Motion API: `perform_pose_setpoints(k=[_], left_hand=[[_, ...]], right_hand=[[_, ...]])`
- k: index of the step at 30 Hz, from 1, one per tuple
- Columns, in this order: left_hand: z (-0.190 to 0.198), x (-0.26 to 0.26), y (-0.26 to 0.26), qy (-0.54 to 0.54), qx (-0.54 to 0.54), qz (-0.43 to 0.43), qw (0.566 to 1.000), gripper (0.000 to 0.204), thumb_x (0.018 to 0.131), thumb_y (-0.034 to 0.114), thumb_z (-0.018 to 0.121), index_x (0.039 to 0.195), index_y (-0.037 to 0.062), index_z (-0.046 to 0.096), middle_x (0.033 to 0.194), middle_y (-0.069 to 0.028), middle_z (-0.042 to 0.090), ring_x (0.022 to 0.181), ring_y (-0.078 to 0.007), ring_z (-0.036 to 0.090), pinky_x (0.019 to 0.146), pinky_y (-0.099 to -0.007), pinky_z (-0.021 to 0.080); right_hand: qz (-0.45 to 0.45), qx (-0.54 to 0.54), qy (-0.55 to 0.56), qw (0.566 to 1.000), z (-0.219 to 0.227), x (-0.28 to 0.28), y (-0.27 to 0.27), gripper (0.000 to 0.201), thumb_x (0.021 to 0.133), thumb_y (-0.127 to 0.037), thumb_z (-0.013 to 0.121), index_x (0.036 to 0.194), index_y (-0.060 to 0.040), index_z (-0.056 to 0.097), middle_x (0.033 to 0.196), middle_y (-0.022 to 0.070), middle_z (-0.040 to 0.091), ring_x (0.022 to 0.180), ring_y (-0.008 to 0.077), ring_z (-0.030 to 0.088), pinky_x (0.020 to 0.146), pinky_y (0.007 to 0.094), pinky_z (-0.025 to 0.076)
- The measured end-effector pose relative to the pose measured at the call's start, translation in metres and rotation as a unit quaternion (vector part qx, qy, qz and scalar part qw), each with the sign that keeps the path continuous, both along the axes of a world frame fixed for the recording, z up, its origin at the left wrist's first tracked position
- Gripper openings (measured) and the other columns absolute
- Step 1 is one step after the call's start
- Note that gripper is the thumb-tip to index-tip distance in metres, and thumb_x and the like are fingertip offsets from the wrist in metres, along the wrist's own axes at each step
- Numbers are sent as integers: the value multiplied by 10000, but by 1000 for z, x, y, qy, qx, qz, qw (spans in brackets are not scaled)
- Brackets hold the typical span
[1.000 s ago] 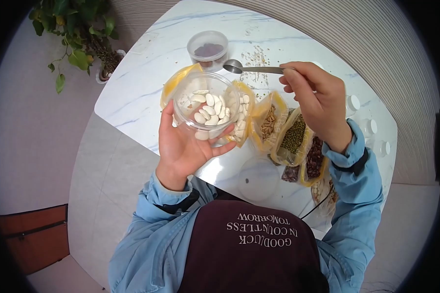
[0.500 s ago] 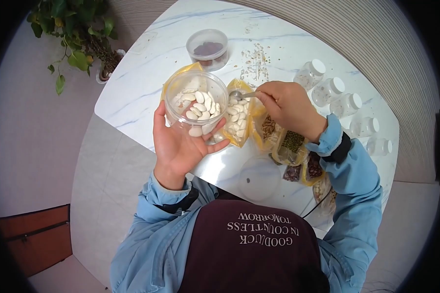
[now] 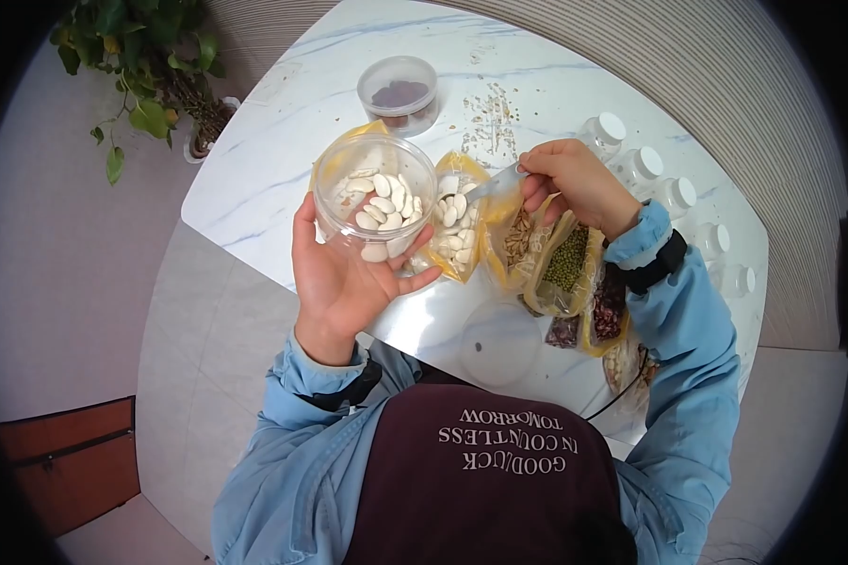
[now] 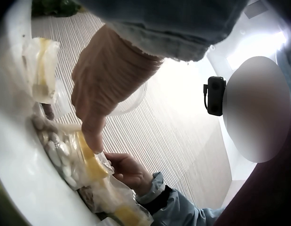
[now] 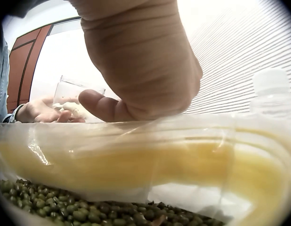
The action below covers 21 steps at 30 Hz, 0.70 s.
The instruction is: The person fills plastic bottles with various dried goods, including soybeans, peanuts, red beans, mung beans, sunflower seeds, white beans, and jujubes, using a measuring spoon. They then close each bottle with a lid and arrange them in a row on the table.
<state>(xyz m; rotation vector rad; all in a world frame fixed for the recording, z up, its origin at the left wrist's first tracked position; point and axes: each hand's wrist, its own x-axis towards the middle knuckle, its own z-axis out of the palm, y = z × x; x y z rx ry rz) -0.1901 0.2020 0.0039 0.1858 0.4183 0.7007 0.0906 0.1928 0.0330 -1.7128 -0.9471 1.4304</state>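
Note:
In the head view my left hand (image 3: 339, 282) holds a clear round tub (image 3: 322, 202) from beneath, fingers around its side; large white beans (image 3: 386, 202) lie in it. My right hand (image 3: 579, 184) pinches the handle of a metal spoon (image 3: 496, 183), whose bowl end is down among the white beans in an opened yellow-edged bag (image 3: 457, 266). That bag lies just right of the tub. In the right wrist view the right hand (image 5: 141, 61) is above a bag of green beans (image 5: 79, 212), and the spoon is hidden.
Bags of brown pieces (image 3: 517, 235), green beans (image 3: 565, 262) and dark red beans (image 3: 609, 306) stand to the right. A tub with dark contents (image 3: 398, 94) is at the back, beside scattered crumbs (image 3: 490, 118). Several capped jars (image 3: 643, 165) line the right edge; a clear lid (image 3: 499, 344) lies in front.
Over the last second my right hand lowered the spoon from above the table into the white-bean bag, then its hand end shifted slightly right. My left hand and the tub moved slightly left.

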Motion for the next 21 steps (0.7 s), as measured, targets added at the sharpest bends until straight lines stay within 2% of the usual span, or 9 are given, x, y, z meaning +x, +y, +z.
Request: perform_pose_setpoints(k=[2, 8, 11, 16, 19, 21], left_hand=[[0, -1, 0, -3, 2, 0, 1000, 764, 883, 657, 240, 1464, 164, 290, 1429, -235, 363, 1243, -370, 454, 1019, -665, 225], [-1, -2, 2, -17, 2, -6, 1000, 746, 887, 646, 235, 1462, 174, 294, 1427, -229, 367, 1243, -378, 448, 1016, -669, 234], [0, -1, 1, -13, 0, -5, 1000, 728, 891, 640, 238, 1460, 189, 299, 1429, -223, 367, 1245, -382, 442, 1010, -672, 242], [1, 1, -1, -28, -3, -20, 999, 722, 897, 638, 239, 1458, 189, 301, 1434, -208, 369, 1239, -389, 442, 995, -678, 259], [0, 4, -1, -33, -9, -40, 999, 759, 865, 675, 335, 1438, 178, 324, 1431, -150, 375, 1241, -404, 419, 964, -657, 303], [3, 5, -2, -44, -8, -55, 997, 747, 887, 662, 265, 1453, 176, 306, 1436, -172, 376, 1233, -400, 438, 981, -673, 277]], right_hand=[[-11, -4, 19, 1000, 2, 4, 0, 207, 901, -165, 547, 923, 38, 583, 722, 85, 602, 571, 163, 622, 404, 267, 499], [-49, 1, 23, 999, 8, 15, -5, 181, 910, -186, 557, 908, -8, 593, 680, 50, 616, 535, 134, 619, 371, 241, 481], [-64, 33, 25, 997, 18, 20, -8, 201, 909, -175, 550, 930, 20, 589, 714, 81, 620, 582, 153, 635, 400, 253, 498], [-71, 149, 17, 986, 45, 16, -15, 214, 915, -201, 566, 923, 10, 602, 718, 63, 624, 588, 124, 631, 415, 223, 495], [-49, 203, 2, 978, 58, 0, -22, 240, 928, -211, 565, 939, 20, 627, 742, 61, 637, 605, 106, 623, 439, 199, 485], [-25, 227, -11, 974, 62, -16, -27, 249, 932, -209, 565, 954, 28, 638, 759, 63, 644, 616, 98, 620, 451, 190, 481]])
